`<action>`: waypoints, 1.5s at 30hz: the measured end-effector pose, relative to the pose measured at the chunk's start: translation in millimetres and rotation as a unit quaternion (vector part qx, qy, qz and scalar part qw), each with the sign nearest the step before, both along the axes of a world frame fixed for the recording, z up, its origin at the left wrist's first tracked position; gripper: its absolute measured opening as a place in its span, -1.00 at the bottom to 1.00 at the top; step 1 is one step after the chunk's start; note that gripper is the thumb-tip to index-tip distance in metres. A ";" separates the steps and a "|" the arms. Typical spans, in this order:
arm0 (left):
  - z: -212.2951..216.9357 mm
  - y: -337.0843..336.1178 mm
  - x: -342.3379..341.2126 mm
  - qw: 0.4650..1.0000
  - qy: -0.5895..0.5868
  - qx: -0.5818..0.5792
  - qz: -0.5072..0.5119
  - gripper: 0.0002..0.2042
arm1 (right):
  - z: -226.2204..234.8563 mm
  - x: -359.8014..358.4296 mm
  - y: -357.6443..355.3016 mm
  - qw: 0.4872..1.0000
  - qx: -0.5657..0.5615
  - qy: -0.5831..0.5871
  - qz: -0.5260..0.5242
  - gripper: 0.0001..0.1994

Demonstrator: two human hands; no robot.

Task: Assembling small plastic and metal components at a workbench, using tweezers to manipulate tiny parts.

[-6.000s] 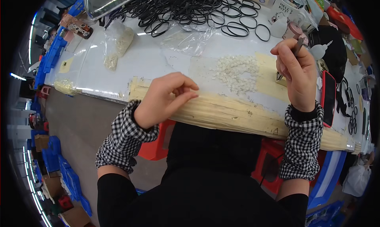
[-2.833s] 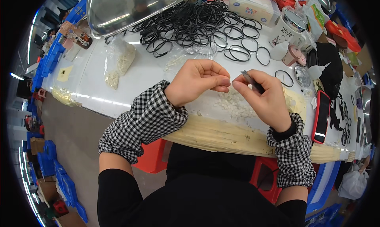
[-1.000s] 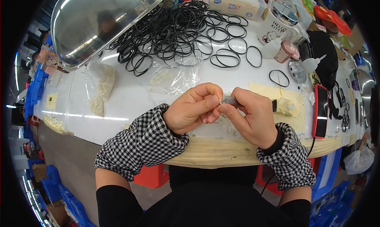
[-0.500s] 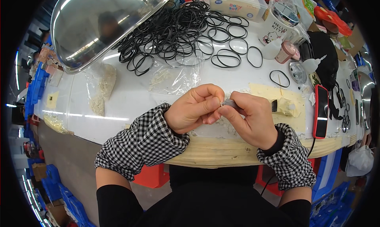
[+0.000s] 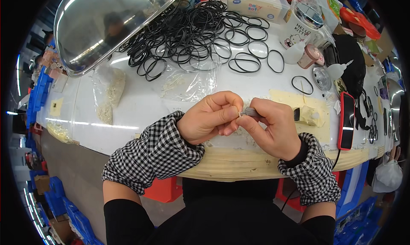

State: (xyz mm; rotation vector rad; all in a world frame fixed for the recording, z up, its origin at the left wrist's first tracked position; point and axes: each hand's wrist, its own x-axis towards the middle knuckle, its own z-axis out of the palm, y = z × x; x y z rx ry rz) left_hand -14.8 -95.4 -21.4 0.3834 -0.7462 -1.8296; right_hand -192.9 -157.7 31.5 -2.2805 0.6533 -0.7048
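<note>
Grey tool [image 5: 251, 112] pinched between both hands near table edge [image 5: 239, 170]

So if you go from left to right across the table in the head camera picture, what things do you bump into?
Shiny metal dome → clear bag of small white bits → left hand → right hand, pinching a small grey tool → phone with red case.
</note>
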 end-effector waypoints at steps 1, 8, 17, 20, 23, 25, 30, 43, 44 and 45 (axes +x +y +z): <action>-0.3 0.1 0.3 1.000 -0.001 -0.001 0.000 -0.90 | 0.0 -0.1 -0.4 1.000 -0.002 0.004 0.000 -0.63; 2.5 1.3 1.7 1.000 -0.007 0.005 -0.010 -0.90 | 0.4 -0.4 0.7 1.000 0.004 0.006 0.004 -0.64; 5.4 0.2 0.5 0.993 -0.098 0.057 0.028 -0.84 | -1.2 5.6 1.7 0.991 -0.015 -0.125 -0.041 -0.88; 6.1 2.6 -1.6 0.992 -0.103 0.069 0.037 -0.79 | -3.1 -2.9 -4.1 0.994 -0.076 -0.073 0.006 -0.81; 11.5 4.6 -6.8 0.988 -0.069 0.124 0.056 -0.74 | -4.8 -2.1 -4.5 0.993 -0.094 -0.065 -0.024 -0.77; 13.9 3.3 -9.5 0.985 -0.042 0.154 0.063 -0.72 | -2.8 0.6 -4.0 0.990 -0.117 -0.076 -0.019 -0.75; 7.4 4.9 -10.8 0.985 -0.019 0.162 0.053 -0.67 | -7.2 2.2 1.2 0.992 -0.114 -0.050 -0.006 -0.71; 14.4 10.3 -14.2 0.971 -0.089 0.207 0.083 -0.65 | -13.7 3.6 -2.0 0.994 -0.089 -0.048 -0.029 -0.73; 15.7 10.1 -14.7 0.973 -0.082 0.201 0.083 -0.66 | -12.9 2.7 -2.5 0.994 -0.095 -0.043 -0.025 -0.73; 16.1 10.0 -14.3 0.975 -0.075 0.194 0.082 -0.66 | -12.4 3.1 -2.6 0.994 -0.099 -0.040 -0.027 -0.73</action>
